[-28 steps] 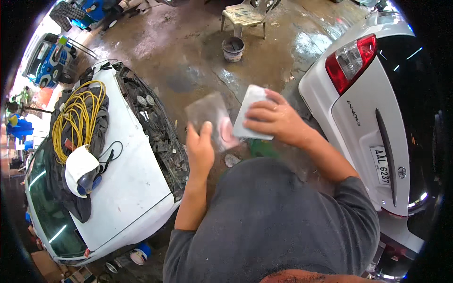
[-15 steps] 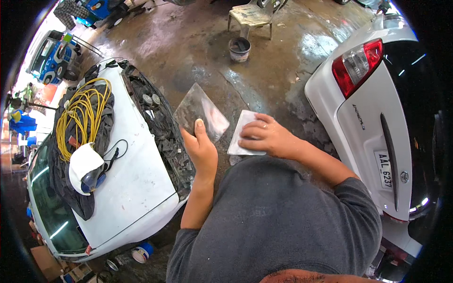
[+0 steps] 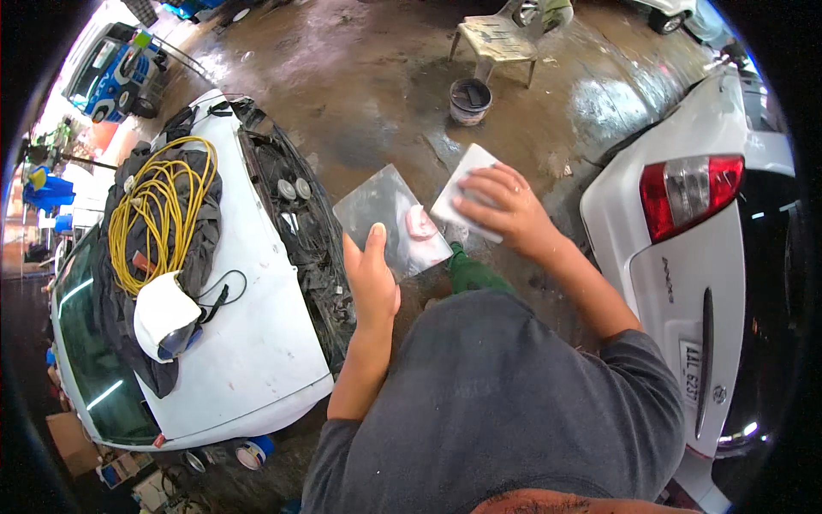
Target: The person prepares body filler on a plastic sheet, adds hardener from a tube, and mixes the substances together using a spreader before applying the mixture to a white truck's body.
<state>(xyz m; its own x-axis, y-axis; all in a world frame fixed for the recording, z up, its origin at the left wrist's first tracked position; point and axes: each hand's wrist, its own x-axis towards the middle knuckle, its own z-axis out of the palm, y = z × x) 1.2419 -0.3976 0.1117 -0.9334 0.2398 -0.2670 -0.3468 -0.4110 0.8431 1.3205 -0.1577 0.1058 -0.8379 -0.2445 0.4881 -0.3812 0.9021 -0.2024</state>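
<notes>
In my left hand [image 3: 372, 278] is a flat, square, greyish mixing plate [image 3: 372, 206], gripped at its near left edge with the thumb on top. A blob of pale pink and white putty [image 3: 419, 224] lies on the plate's right part. My right hand [image 3: 512, 210] is closed on a flat white spreader [image 3: 473, 163], with its fingers laid across the upper face. The spreader is tilted and close to the plate's right corner; whether they touch I cannot tell.
On the left stands a white car [image 3: 248, 343] bearing a coiled yellow hose [image 3: 163, 214], dark cloth and a white cap [image 3: 163, 313]. To the right is a silver car's rear [image 3: 634, 283]. A bucket [image 3: 471, 101] and a plastic chair [image 3: 501, 38] stand ahead on the wet floor.
My right hand and the spreader have moved up and right, and the spreader has turned. The plate has shifted right, showing more of the putty. The whole view has turned slightly.
</notes>
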